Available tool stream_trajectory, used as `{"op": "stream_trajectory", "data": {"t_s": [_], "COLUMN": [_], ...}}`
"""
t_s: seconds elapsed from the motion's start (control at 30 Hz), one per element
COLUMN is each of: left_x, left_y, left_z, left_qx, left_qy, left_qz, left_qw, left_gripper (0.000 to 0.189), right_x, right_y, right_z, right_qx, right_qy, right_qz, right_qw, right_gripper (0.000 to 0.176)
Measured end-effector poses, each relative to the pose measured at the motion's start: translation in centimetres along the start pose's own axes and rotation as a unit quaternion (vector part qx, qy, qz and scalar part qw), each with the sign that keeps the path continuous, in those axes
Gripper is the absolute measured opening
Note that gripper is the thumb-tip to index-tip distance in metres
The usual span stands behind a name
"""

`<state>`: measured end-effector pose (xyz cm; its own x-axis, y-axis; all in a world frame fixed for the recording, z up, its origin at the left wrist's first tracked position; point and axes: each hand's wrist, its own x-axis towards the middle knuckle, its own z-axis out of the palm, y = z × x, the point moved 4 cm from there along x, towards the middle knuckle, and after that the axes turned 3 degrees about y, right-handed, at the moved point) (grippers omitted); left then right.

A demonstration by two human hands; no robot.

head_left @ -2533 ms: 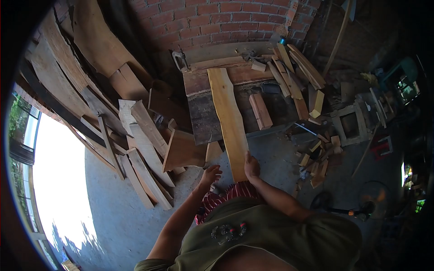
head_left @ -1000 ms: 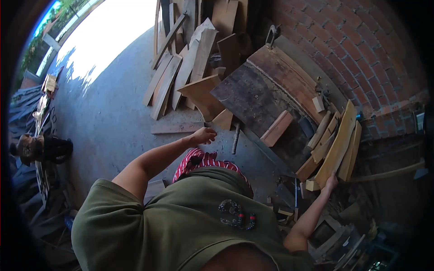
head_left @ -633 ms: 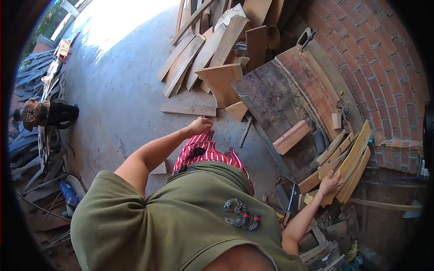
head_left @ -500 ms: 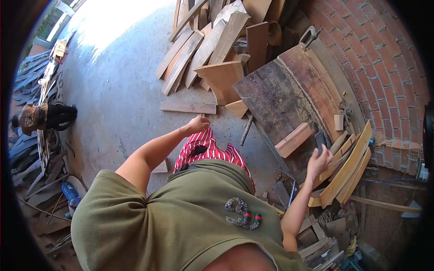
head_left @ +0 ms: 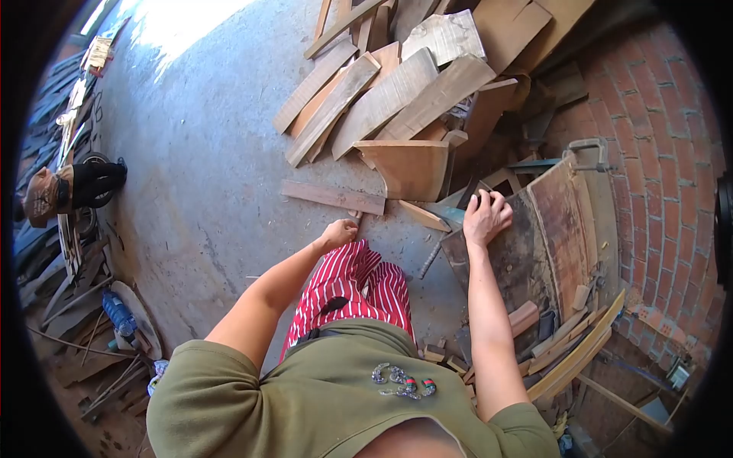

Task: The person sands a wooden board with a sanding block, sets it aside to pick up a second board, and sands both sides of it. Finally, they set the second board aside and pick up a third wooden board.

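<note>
My left hand [head_left: 340,232] is closed around a short brown handle [head_left: 356,217], most of it hidden by the fingers. The handle's far end meets the long edge of a narrow wooden board [head_left: 333,196], held out in front of my legs. My right hand [head_left: 486,219] reaches over the near corner of a dark, worn worktop [head_left: 500,263], fingers bent and apart. A dark edge shows just beyond its fingertips. A small dark block [head_left: 546,325] lies lower on the worktop, beside a reddish wood block [head_left: 524,317].
Stacked planks [head_left: 397,91] and a curved wooden panel [head_left: 408,169] stand ahead. A metal clamp [head_left: 589,155] sits at the worktop's far end, near a brick wall [head_left: 649,153]. Curved wood strips [head_left: 584,351] lie at right. Far left, a person [head_left: 72,191] stands by scrap wood.
My right hand has moved from beside the dark block to the worktop's other corner; the block remains behind. My left hand still grips the handle. The view has turned and shifted.
</note>
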<state>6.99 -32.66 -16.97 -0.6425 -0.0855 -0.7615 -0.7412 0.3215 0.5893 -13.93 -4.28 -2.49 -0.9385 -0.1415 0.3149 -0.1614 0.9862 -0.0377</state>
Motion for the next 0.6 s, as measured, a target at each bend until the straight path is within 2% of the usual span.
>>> {"op": "stream_trajectory", "data": {"t_s": [0.1, 0.13, 0.2, 0.3, 0.37, 0.4, 0.5, 0.57, 0.6], "left_x": [3.7, 4.9, 8.7, 15.5, 20.8, 22.3, 25.8, 25.7, 25.8], "left_y": [-1.4, -1.4, 0.6, 8.7, 15.3, 19.4, 29.8, 34.9, 36.5], "left_z": [-4.3, -5.2, -6.8, -7.5, -7.0, -7.0, -6.8, -7.1, -7.3], "left_qx": [0.032, 0.059, 0.111, 0.153, 0.142, 0.078, -0.006, 0.082, 0.081], "left_qy": [0.002, 0.005, 0.014, 0.026, 0.067, 0.061, 0.171, 0.297, 0.299], "left_qz": [-0.025, -0.042, -0.017, 0.082, 0.208, 0.204, 0.269, 0.306, 0.306], "left_qw": [0.999, 0.997, 0.994, 0.985, 0.965, 0.974, 0.948, 0.901, 0.900], "left_gripper": [0.034, 0.034, 0.034, 0.036, 0.043, 0.052, 0.061, 0.067, 0.067], "right_x": [0.6, 0.8, 1.3, 1.6, 1.9, 1.9, 2.1, 2.0, 2.1], "right_y": [-0.3, -0.2, -0.3, -0.3, -0.4, -0.3, -0.3, -0.2, -0.1], "right_z": [0.0, 0.1, 0.5, 0.7, 0.6, 0.7, 0.8, 1.0, 1.0], "right_qx": [0.012, 0.005, 0.002, -0.016, -0.019, -0.017, -0.004, -0.004, -0.001], "right_qy": [0.048, 0.045, 0.020, -0.024, -0.028, -0.038, -0.046, -0.059, -0.061], "right_qz": [0.050, 0.057, 0.032, 0.035, 0.049, 0.048, 0.052, 0.052, 0.054], "right_qw": [0.998, 0.997, 0.999, 0.999, 0.998, 0.998, 0.998, 0.997, 0.997], "right_gripper": [0.021, 0.021, 0.020, 0.018, 0.017, 0.017, 0.017, 0.017, 0.017]}}
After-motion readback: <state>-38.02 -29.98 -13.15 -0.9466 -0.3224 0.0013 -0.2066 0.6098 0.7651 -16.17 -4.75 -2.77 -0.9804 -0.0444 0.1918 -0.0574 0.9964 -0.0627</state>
